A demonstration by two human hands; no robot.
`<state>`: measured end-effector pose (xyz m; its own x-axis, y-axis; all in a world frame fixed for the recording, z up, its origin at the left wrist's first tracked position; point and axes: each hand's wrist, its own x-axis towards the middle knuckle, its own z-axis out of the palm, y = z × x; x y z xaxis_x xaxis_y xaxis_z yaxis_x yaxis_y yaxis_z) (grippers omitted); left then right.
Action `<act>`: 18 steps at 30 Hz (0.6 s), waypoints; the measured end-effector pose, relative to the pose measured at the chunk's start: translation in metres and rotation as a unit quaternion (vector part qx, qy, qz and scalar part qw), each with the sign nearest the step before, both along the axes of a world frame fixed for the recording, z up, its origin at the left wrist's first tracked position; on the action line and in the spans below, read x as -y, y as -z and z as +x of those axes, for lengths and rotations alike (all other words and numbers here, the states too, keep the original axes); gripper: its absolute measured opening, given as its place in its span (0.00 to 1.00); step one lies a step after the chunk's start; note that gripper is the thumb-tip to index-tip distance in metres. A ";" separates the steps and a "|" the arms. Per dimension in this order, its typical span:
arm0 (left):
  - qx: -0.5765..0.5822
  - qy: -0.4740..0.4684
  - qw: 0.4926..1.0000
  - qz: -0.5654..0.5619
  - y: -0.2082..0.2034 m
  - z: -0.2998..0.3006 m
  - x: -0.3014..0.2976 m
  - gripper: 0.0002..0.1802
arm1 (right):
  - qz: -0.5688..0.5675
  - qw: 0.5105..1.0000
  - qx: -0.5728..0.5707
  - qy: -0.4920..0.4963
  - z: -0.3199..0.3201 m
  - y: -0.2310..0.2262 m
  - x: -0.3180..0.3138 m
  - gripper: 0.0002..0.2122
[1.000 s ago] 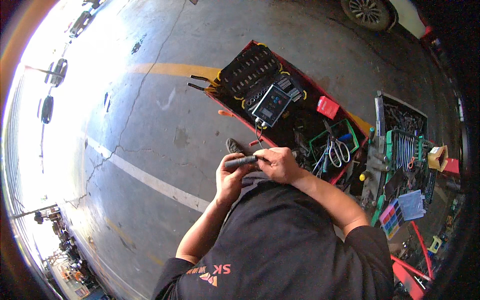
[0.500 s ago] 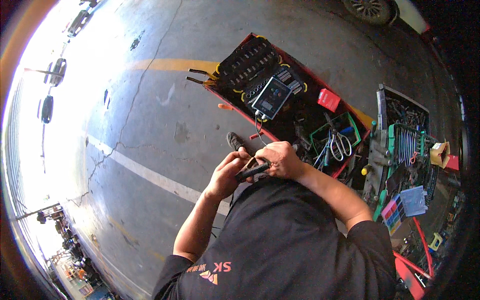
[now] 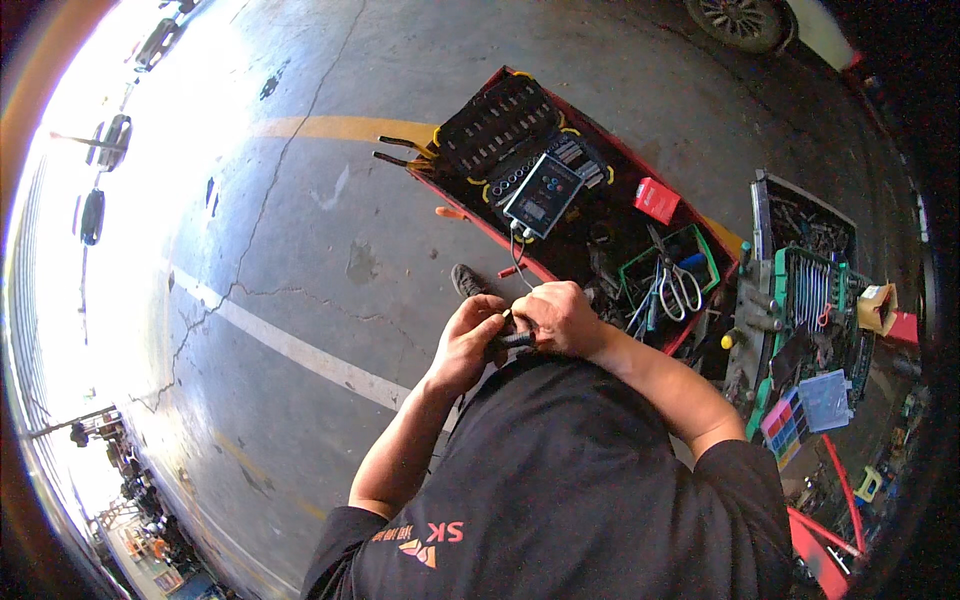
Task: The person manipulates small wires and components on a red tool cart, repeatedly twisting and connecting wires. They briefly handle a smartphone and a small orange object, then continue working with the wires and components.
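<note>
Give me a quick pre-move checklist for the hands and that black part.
1. Both hands on the part: left hand and right hand grip the small black cylindrical part - ok.
2. Part's end visible: hidden by fingers - cannot tell.
3. Wire from the grey meter box reaching the hands: thin lead runs down - ok; connection cannot tell.
4. Red tool tray within reach: just ahead - ok.
5. Scissors clear of hands - ok.

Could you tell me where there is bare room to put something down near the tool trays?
The concrete floor left of the red tray, around the white painted line, lies bare. The red tray, green basket and cart on the right are crowded with tools.
</note>
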<state>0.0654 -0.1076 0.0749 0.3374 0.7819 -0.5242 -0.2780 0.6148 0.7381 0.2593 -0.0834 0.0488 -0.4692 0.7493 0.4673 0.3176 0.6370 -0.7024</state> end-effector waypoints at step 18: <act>0.118 -0.056 0.984 -0.120 0.012 -0.013 -0.002 0.15 | -0.496 0.846 -0.190 0.053 0.003 0.007 0.012 0.17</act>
